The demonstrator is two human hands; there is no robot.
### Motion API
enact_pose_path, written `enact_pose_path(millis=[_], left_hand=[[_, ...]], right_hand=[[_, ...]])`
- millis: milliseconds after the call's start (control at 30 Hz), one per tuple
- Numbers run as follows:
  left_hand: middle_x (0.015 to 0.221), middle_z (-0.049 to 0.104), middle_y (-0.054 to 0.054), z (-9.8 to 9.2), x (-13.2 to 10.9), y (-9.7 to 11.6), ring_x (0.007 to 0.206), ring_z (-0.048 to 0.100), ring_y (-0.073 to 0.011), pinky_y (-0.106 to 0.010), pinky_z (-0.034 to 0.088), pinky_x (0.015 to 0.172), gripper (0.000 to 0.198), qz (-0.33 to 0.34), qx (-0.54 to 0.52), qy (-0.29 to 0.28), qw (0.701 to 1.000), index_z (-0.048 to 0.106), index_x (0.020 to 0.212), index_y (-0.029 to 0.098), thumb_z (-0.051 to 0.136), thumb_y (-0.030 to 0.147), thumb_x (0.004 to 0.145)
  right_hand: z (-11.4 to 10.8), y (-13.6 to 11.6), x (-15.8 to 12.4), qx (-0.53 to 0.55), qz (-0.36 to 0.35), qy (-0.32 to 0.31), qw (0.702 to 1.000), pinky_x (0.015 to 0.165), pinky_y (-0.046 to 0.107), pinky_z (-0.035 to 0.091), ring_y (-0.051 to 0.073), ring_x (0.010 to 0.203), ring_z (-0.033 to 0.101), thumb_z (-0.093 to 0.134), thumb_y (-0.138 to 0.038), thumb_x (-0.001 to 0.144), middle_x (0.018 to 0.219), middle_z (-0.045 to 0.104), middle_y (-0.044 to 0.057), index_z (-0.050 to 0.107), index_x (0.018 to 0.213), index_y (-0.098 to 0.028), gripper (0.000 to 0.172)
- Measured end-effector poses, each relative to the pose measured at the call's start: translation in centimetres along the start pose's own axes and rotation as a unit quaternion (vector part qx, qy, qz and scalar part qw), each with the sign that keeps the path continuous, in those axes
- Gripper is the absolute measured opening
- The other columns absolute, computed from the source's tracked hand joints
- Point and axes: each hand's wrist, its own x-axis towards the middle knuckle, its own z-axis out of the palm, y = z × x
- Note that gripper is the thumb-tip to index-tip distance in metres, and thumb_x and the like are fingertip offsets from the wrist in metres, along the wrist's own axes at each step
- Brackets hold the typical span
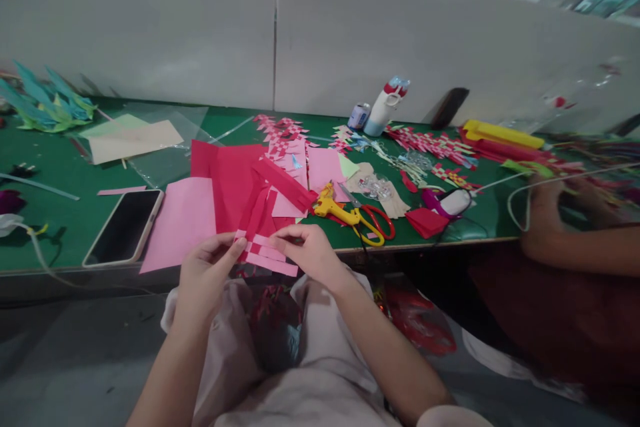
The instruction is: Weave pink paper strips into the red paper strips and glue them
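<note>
A piece of woven red and pink paper strips (265, 255) is held at the table's front edge. My left hand (213, 267) pinches its left side between thumb and fingers. At its right side, the closed fingers of my right hand (310, 250) grip a pink strip. Long red strips (254, 210) run up from the weave. Behind lie red paper sheets (233, 177) and, to the left, a pink sheet (183, 220). Yellow-handled scissors (337, 209) and red-handled scissors (383, 221) rest right of my right hand.
A phone (123, 228) lies left on the green table (60, 213). Woven decorations (430, 143), a white bottle (385, 109) and a can (359, 117) stand or lie farther back. Another person's arm (575, 247) is at the right. A glue gun (450, 202) lies nearer.
</note>
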Motion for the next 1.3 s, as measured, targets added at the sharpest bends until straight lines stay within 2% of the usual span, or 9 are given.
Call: enact_pose_path(millis=[167,267,433,567,633,733,833,1100,1300], left_hand=[[0.078,0.073,-0.002,0.0,-0.1,-0.1,0.069,0.061,-0.0101,-0.02,0.051,0.066,0.032,0.004,0.008,0.025,1.0,0.074,0.084,0.018,0.083,0.035,0.058],[0.079,0.073,-0.003,0.0,-0.2,0.0,0.071,0.063,-0.0119,-0.022,0.052,0.067,0.033,0.006,0.019,0.023,1.0,0.075,0.085,0.017,0.082,0.035,0.058],[0.077,0.073,-0.003,0.4,-0.5,0.2,0.069,0.063,-0.0125,-0.023,0.053,0.067,0.032,0.016,0.027,0.011,0.999,0.074,0.086,0.017,0.081,0.035,0.06],[0.081,0.074,-0.003,0.8,-0.7,0.7,0.071,0.064,-0.0123,-0.023,0.054,0.067,0.036,0.018,0.017,0.011,1.0,0.074,0.09,0.018,0.081,0.037,0.061],[0.083,0.073,-0.004,0.9,-0.8,0.9,0.068,0.064,-0.0122,-0.023,0.054,0.063,0.039,-0.012,-0.025,-0.008,1.0,0.073,0.091,0.018,0.081,0.04,0.06],[0.074,0.071,-0.003,1.0,-0.8,0.9,0.06,0.063,-0.0114,-0.024,0.055,0.059,0.037,-0.081,-0.078,-0.051,0.992,0.072,0.081,0.015,0.084,0.039,0.056],[0.066,0.068,-0.002,1.0,-0.9,0.5,0.057,0.061,-0.0105,-0.022,0.054,0.058,0.033,-0.111,-0.078,-0.083,0.987,0.071,0.074,0.013,0.085,0.035,0.055],[0.06,0.065,0.0,1.0,-1.1,0.3,0.055,0.057,-0.0097,-0.02,0.05,0.055,0.026,-0.075,-0.031,-0.109,0.991,0.07,0.069,0.014,0.082,0.036,0.06],[0.065,0.067,-0.001,1.2,-1.2,0.6,0.055,0.056,-0.0103,-0.021,0.048,0.053,0.029,-0.071,-0.002,-0.12,0.99,0.071,0.072,0.015,0.082,0.038,0.058]], right_hand=[[0.0,-0.3,-0.2,-0.074,-0.028,-0.016,0.997,0.066,0.024,0.043,0.014,0.073,0.061,0.059,-0.03,0.083,0.079,0.071,0.003,0.073,0.083,-0.015,0.02],[-0.1,-0.6,-0.3,-0.072,-0.024,-0.036,0.996,0.065,0.023,0.042,0.013,0.072,0.06,0.059,-0.031,0.083,0.08,0.071,0.003,0.072,0.083,-0.015,0.021],[0.3,-0.5,-0.2,0.017,0.025,-0.028,0.999,0.057,0.021,0.039,0.011,0.062,0.053,0.066,-0.041,0.077,0.072,0.066,0.002,0.071,0.08,-0.012,0.03],[0.8,-0.3,-0.1,0.102,0.048,-0.022,0.993,0.056,0.022,0.039,0.009,0.057,0.049,0.068,-0.042,0.074,0.065,0.062,0.0,0.07,0.074,-0.013,0.029],[0.9,-0.2,-0.1,0.13,0.053,0.0,0.99,0.056,0.022,0.04,0.01,0.059,0.05,0.071,-0.042,0.071,0.066,0.062,0.0,0.069,0.072,-0.014,0.028],[1.1,0.0,0.0,0.144,0.056,0.032,0.987,0.057,0.022,0.04,0.011,0.06,0.051,0.072,-0.041,0.069,0.066,0.062,0.0,0.068,0.071,-0.015,0.027],[1.3,0.1,0.0,0.143,0.054,0.04,0.987,0.057,0.022,0.04,0.01,0.06,0.051,0.072,-0.039,0.069,0.066,0.061,0.0,0.068,0.07,-0.014,0.025],[1.2,0.4,-0.3,0.176,0.083,-0.007,0.981,0.055,0.021,0.04,0.009,0.058,0.051,0.074,-0.041,0.068,0.065,0.062,0.0,0.068,0.069,-0.013,0.029],[1.5,1.1,0.0,0.298,0.111,0.04,0.947,0.06,0.024,0.046,0.012,0.062,0.058,0.079,-0.042,0.062,0.071,0.068,0.003,0.067,0.073,-0.013,0.033]])
